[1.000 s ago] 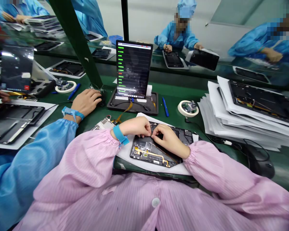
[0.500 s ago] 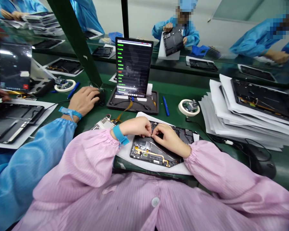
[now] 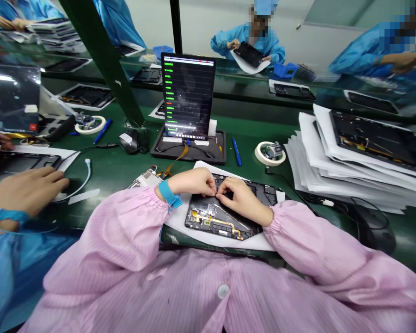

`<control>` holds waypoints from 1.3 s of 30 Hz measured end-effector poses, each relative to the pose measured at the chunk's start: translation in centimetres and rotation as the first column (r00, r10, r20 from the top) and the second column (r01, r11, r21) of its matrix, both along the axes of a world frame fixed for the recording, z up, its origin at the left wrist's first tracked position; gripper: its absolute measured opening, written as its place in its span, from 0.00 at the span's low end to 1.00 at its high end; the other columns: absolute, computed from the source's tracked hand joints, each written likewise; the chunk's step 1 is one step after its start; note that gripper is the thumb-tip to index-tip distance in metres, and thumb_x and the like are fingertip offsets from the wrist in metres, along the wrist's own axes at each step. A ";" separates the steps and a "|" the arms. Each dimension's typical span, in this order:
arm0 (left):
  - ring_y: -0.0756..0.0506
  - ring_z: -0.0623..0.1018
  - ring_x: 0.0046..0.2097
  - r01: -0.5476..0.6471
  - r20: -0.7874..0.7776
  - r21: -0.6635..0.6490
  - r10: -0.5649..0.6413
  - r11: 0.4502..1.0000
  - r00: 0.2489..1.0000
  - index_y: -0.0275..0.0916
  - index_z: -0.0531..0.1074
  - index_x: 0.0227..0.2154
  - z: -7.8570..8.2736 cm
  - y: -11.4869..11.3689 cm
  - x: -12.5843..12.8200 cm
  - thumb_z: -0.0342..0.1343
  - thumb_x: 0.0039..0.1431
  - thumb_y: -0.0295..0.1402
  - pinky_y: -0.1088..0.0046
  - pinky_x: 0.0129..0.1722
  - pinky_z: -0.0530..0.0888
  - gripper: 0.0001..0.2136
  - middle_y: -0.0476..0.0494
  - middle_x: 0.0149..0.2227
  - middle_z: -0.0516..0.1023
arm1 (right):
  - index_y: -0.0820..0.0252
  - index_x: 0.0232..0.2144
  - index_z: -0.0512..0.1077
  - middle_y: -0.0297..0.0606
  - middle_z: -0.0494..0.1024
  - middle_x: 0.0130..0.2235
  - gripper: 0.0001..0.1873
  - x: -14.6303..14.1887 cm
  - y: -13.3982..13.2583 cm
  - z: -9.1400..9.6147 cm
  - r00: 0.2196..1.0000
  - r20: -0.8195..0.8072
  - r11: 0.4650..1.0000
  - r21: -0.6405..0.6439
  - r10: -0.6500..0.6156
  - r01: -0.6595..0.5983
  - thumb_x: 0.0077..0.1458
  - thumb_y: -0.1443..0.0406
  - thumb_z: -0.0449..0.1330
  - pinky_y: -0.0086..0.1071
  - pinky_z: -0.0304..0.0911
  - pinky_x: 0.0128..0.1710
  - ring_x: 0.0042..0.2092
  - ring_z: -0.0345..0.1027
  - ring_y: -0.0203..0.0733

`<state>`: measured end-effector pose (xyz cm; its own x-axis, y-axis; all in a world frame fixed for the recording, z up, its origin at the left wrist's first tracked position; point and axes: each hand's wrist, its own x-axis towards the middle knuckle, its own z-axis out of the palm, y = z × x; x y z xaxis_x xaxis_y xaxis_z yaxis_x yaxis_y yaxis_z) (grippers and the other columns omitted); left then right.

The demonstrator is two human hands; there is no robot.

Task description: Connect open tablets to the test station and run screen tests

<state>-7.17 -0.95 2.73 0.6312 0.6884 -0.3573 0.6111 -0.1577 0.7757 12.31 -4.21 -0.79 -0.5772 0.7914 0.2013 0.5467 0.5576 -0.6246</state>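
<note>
Far off at 9 o'clock, a co-worker's hand [image 3: 27,190] rests apart. Next, a small circuit board [image 3: 145,178] sits near the left hand [image 3: 190,181], whose fingertips [image 3: 213,188] meet those of the right hand [image 3: 242,200], pinching something too small to tell. Under them, mostly toward 6 o'clock, an opened tablet [image 3: 208,222] lies on white paper [image 3: 180,222], long axis roughly 9-to-3, right hand over more of it.
</note>
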 end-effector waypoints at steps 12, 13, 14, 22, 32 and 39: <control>0.50 0.71 0.27 -0.042 -0.063 0.057 0.045 0.998 0.997 0.34 0.78 0.26 0.3 -0.4 0.5 0.58 0.45 0.31 0.77 0.28 0.65 0.07 0.47 0.24 0.77 | 0.60 0.28 0.68 0.33 0.72 0.31 0.06 0.0 -0.2 0.1 1.000 0.015 1.000 -0.002 -0.019 0.019 0.50 0.72 0.62 0.33 0.57 0.38 0.36 0.64 0.39; 0.50 0.71 0.27 -0.048 -0.065 0.070 0.052 0.996 0.997 0.34 0.78 0.26 0.3 -0.4 0.6 0.57 0.45 0.31 0.77 0.27 0.65 0.07 0.48 0.23 0.76 | 0.60 0.28 0.68 0.34 0.72 0.32 0.06 0.0 -0.2 0.1 1.000 0.014 1.000 -0.003 -0.019 0.019 0.50 0.72 0.62 0.33 0.57 0.38 0.36 0.64 0.39; 0.50 0.70 0.26 -0.055 -0.065 0.081 0.060 0.995 0.996 0.34 0.78 0.25 0.2 -0.5 0.7 0.57 0.45 0.30 0.77 0.27 0.64 0.07 0.48 0.23 0.76 | 0.60 0.29 0.68 0.34 0.72 0.32 0.06 0.0 -0.2 0.2 1.000 0.010 1.000 -0.001 -0.019 0.019 0.50 0.72 0.61 0.33 0.57 0.39 0.36 0.64 0.39; 0.50 0.72 0.28 -0.033 -0.061 0.163 0.043 0.986 0.997 0.34 0.78 0.26 0.0 -0.4 0.7 0.60 0.47 0.30 0.78 0.27 0.65 0.05 0.49 0.24 0.77 | 0.59 0.32 0.68 0.35 0.71 0.33 0.04 0.4 -0.1 -0.3 1.000 -0.006 1.000 -0.007 -0.026 0.026 0.53 0.70 0.58 0.35 0.57 0.38 0.36 0.64 0.41; 0.37 0.61 0.63 -0.515 0.230 0.771 0.589 0.375 0.775 0.29 0.63 0.53 0.3 4.3 -0.3 0.47 0.61 0.28 0.56 0.60 0.62 0.18 0.29 0.56 0.68 | 0.58 0.30 0.68 0.35 0.72 0.32 0.04 0.4 0.6 -0.7 1.000 0.003 1.000 -0.008 -0.016 0.016 0.56 0.69 0.54 0.36 0.58 0.38 0.35 0.65 0.41; 0.36 0.49 0.68 -0.387 0.083 0.862 0.662 0.328 0.745 0.26 0.62 0.53 1.1 7.9 0.1 0.49 0.55 0.25 0.55 0.65 0.52 0.22 0.29 0.65 0.55 | 0.59 0.29 0.68 0.35 0.73 0.31 0.05 0.2 0.5 -0.6 0.999 0.026 1.000 0.004 -0.028 0.028 0.56 0.71 0.55 0.35 0.60 0.38 0.35 0.67 0.41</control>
